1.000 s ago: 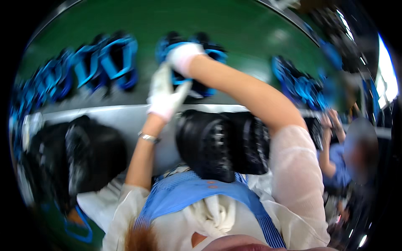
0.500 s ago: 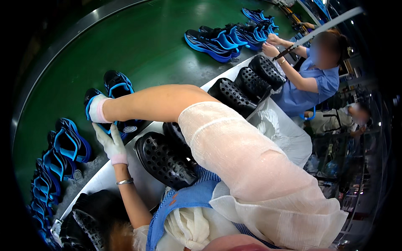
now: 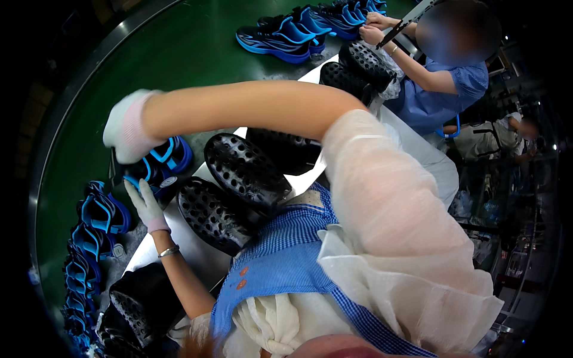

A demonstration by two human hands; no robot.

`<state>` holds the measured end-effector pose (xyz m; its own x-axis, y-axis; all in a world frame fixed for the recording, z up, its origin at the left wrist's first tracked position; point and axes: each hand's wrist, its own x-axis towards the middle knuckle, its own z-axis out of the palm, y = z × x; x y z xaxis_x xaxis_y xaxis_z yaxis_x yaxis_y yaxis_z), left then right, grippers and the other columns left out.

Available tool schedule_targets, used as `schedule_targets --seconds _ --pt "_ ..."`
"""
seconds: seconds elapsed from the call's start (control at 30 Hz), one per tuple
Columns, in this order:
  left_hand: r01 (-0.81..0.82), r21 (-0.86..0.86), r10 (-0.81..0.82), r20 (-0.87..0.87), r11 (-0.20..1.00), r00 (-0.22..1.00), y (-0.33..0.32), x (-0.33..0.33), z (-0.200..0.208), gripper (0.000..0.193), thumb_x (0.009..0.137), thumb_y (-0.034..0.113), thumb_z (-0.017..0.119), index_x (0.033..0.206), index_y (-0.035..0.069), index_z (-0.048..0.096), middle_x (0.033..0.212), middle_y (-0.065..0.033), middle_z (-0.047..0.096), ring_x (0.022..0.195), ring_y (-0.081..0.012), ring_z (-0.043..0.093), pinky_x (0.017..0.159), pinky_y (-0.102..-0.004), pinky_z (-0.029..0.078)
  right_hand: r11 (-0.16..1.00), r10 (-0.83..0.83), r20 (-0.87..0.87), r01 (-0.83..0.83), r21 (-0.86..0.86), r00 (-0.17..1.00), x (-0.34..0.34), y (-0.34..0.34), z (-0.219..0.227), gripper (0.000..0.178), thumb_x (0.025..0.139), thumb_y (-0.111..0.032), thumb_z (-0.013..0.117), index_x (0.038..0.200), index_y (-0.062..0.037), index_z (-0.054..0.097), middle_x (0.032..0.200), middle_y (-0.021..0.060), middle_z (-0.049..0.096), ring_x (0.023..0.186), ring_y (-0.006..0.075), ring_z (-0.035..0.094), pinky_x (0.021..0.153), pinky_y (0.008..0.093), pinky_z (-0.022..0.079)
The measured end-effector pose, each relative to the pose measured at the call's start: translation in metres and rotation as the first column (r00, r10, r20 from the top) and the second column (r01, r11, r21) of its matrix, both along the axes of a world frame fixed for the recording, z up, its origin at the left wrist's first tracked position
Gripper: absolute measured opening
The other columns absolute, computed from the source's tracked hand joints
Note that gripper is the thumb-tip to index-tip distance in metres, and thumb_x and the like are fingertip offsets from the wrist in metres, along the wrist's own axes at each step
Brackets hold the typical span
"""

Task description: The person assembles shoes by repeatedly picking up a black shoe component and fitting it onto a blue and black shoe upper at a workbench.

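My left hand [image 3: 146, 206], in a white glove, has its fingers stretched and its thumb apart, against the near side of a black and blue sneaker [image 3: 139, 172]. Above that sneaker, my right hand [image 3: 128, 128] is closed, its white glove slightly blurred. A dark strip shows below the right fingers, but what they grip is hidden. A second sneaker [image 3: 178, 154] stands just to the right. Nearest to my left hand on the other side is a black clog-like piece full of round holes [image 3: 212, 215], with another such piece [image 3: 245, 170] beside it.
Rows of sneakers stand on the green surface [image 3: 197, 53], at the left [image 3: 101, 215] and the far right [image 3: 277, 39]. A pale ledge [image 3: 146, 250] carries more black clog-like pieces [image 3: 143, 304]. A co-worker in a blue shirt [image 3: 418, 101] works at the right.
My right hand has risen from the sneaker and moved left. My left hand has shifted slightly down and left. The view has shifted, showing more of the black clog-like pieces.
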<state>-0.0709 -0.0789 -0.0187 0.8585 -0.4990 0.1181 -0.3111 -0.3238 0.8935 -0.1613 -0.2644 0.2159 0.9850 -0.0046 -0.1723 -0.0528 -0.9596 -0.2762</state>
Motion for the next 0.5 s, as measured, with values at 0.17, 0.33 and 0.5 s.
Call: schedule_targets --seconds 0.17,0.33,0.5 --pt "0.015 -0.008 -0.014 0.189 1.000 0.982 0.010 -0.004 -0.003 0.060 0.092 0.030 0.056 0.140 0.001 0.035 0.140 -0.0200 0.041 0.126 -0.0295 0.042 0.106 -0.0361 0.030 0.944 -0.279 0.448 0.329 -0.035 0.849 -0.125 -0.062 -0.004 0.033 0.081 -0.023 0.047 0.107 -0.0151 0.064 0.091 0.0109 0.068 0.086 0.0277 0.066 0.072 0.0404 0.053" --pt "0.092 0.228 -0.155 0.275 0.969 0.949 -0.006 0.006 0.000 0.036 0.085 0.028 0.066 0.113 0.006 0.061 0.121 -0.0164 0.053 0.114 -0.0301 0.049 0.099 -0.0372 0.036 0.652 -0.287 0.726 0.683 -0.329 0.625 -0.285 -0.128 -0.001 0.027 0.083 -0.014 0.052 0.106 -0.0193 0.064 0.081 0.0071 0.064 0.076 0.0246 0.065 0.064 0.0362 0.054" --pt "0.256 0.399 -0.378 0.268 0.881 0.886 -0.048 0.029 -0.009 0.034 0.082 0.032 0.068 0.106 0.008 0.065 0.108 -0.0207 0.057 0.104 -0.0353 0.051 0.091 -0.0419 0.040 0.472 -0.308 0.617 0.679 -0.563 0.725 -0.355 -0.144 -0.022 0.024 0.081 -0.011 0.055 0.101 -0.0198 0.064 0.078 0.0051 0.063 0.073 0.0232 0.065 0.064 0.0357 0.054"
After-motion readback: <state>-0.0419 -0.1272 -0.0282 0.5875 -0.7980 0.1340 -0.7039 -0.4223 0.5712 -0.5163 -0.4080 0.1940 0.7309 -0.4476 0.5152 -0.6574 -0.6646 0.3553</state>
